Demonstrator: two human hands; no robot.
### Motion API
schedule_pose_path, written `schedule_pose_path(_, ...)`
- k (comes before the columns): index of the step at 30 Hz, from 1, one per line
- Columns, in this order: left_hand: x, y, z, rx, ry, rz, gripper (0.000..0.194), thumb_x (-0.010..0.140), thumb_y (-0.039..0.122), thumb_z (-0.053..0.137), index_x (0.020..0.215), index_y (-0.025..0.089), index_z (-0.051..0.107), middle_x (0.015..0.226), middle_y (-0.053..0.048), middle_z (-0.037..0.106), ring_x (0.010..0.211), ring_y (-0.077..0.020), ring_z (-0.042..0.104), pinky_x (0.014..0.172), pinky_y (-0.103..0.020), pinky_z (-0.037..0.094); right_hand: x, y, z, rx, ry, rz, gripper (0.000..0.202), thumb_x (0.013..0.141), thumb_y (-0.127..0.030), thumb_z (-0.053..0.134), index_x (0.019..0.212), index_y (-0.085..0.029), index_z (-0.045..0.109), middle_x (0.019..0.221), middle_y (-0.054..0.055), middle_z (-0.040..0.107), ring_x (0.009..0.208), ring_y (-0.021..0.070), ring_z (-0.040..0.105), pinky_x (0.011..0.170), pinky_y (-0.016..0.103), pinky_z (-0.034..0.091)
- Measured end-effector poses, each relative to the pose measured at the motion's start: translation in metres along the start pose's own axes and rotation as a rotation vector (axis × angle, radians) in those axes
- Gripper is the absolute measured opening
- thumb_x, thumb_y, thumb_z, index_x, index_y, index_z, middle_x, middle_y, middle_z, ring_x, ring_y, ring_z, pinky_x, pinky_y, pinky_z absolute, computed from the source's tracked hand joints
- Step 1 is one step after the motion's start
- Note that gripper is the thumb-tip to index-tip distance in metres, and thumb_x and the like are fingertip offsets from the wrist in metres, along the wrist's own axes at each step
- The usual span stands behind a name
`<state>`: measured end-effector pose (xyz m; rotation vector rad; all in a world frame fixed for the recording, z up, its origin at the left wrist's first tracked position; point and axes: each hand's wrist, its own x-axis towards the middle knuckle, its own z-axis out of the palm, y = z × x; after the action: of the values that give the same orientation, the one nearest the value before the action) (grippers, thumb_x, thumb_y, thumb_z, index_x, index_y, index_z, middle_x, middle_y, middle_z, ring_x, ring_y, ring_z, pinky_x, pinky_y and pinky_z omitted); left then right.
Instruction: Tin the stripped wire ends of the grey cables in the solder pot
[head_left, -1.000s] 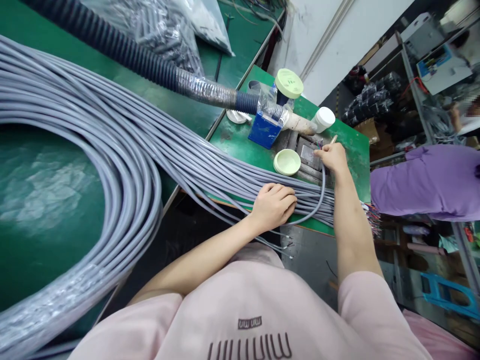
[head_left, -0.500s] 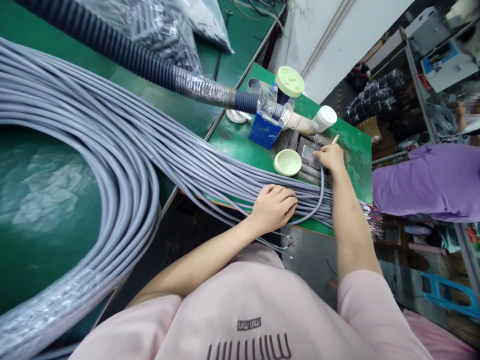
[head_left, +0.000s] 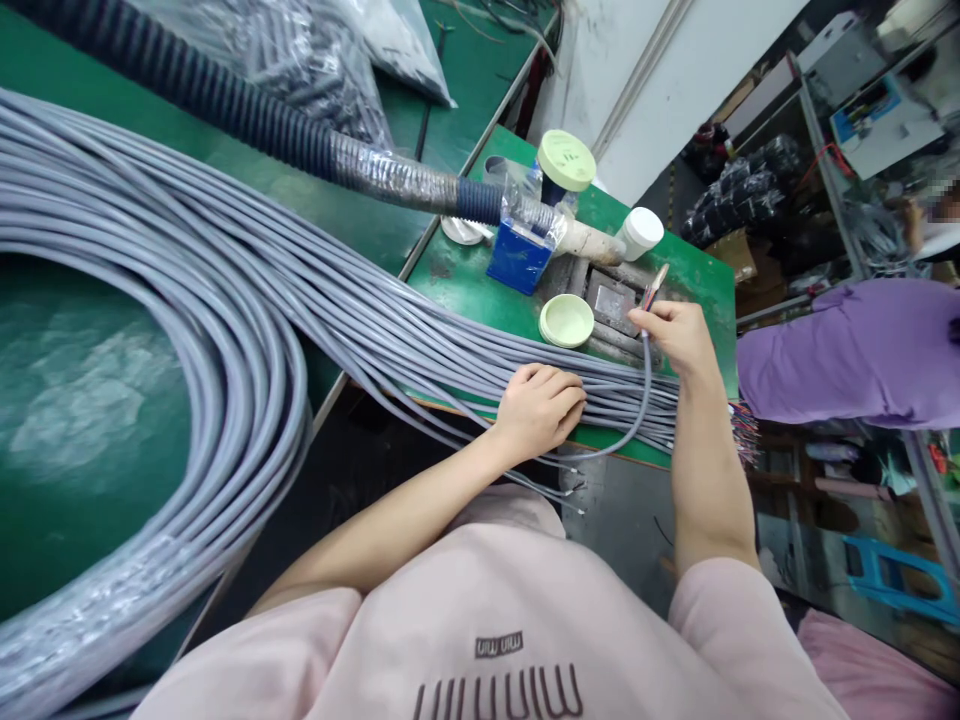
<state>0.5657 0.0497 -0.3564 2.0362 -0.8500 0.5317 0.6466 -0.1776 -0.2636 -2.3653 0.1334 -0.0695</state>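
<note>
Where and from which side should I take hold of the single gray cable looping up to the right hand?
Grip the gray cable low on its loop, probably from the person's side: there it bows out apart from the cable bundle, leaving room to close around it, away from the colored wires at the right hand.

Grey cable bundle (head_left: 450, 338): big coil at left, roughly parallel run across the green tabletops (head_left: 71, 340), coloured wire ends (head_left: 744, 432) bunched at right. Single grey cable (head_left: 647, 385) bows out past the near edge, crosses back over; jacket stripped, multicoloured cores (head_left: 649, 296) exposed.
</note>
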Motion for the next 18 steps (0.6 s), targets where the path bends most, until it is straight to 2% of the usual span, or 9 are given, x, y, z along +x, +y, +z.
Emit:
schedule_pose_path(2, -0.001, -0.001, 0.001, -0.020, -0.002, -0.013, 0.013, 0.090, 0.024, 0.054, 0.094, 0.021, 0.066, 0.103, -0.003, 0.073, 0.092, -0.0168, 0.062, 0.088, -0.037, 0.037, -0.026, -0.011, 0.003, 0.188, -0.043, 0.024, 0.025, 0.070, -0.037, 0.074, 0.075, -0.013, 0.071, 0.053, -0.003, 0.054, 0.050, 0.0092, 0.045, 0.050, 0.023, 0.031)
schedule_pose_path(5, -0.001, -0.001, -0.001, -0.071, 0.010, -0.031, 0.012, 0.089, 0.025, 0.057, 0.095, 0.022, 0.067, 0.103, -0.003, 0.073, 0.093, -0.0171, 0.063, 0.089, -0.037, 0.038, -0.063, -0.021, 0.011, 0.472, -0.087, 0.043, 0.038, 0.067, -0.032, 0.078, 0.101, -0.014, 0.071, 0.058, -0.003, 0.059, 0.051, 0.0094, 0.049, 0.050, 0.023, 0.037)
schedule_pose_path(9, 0.001, 0.007, -0.006, -0.209, 0.049, -0.097, 0.011, 0.088, 0.026, 0.060, 0.093, 0.022, 0.069, 0.098, -0.004, 0.073, 0.092, -0.0181, 0.062, 0.087, -0.038, 0.040, -0.105, -0.023, 0.023, 0.744, -0.120, 0.076, 0.051, 0.067, -0.032, 0.079, 0.114, -0.017, 0.066, 0.057, -0.005, 0.057, 0.047, 0.0091, 0.048, 0.048, 0.024, 0.040)
schedule_pose_path(12, 0.001, 0.022, -0.010, -0.441, 0.035, -0.188, 0.012, 0.087, 0.027, 0.062, 0.090, 0.019, 0.070, 0.093, -0.005, 0.073, 0.089, -0.0186, 0.062, 0.085, -0.037, 0.043, -0.127, -0.020, 0.028, 0.816, -0.130, 0.095, 0.063, 0.067, -0.031, 0.080, 0.126, -0.021, 0.059, 0.057, -0.006, 0.057, 0.047, 0.0096, 0.049, 0.048, 0.024, 0.041)
schedule_pose_path(15, -0.001, 0.041, -0.011, -0.792, -0.037, -0.374, 0.019, 0.087, 0.033, 0.062, 0.092, 0.018, 0.072, 0.088, -0.006, 0.072, 0.085, -0.0178, 0.063, 0.081, -0.034, 0.047, -0.143, -0.020, 0.031, 0.788, -0.113, 0.112, 0.073, 0.068, -0.026, 0.079, 0.135, -0.027, 0.050, 0.058, -0.007, 0.056, 0.049, 0.0102, 0.051, 0.050, 0.024, 0.042)
schedule_pose_path(18, -0.001, 0.054, -0.007, -1.187, -0.121, -0.676, 0.026, 0.083, 0.039, 0.066, 0.096, 0.018, 0.072, 0.086, -0.004, 0.072, 0.079, -0.0156, 0.064, 0.074, -0.030, 0.050, -0.157, -0.025, 0.036, 0.656, -0.053, 0.099, 0.072, 0.071, -0.022, 0.075, 0.137, -0.030, 0.048, 0.057, -0.008, 0.054, 0.051, 0.0111, 0.049, 0.052, 0.025, 0.042)
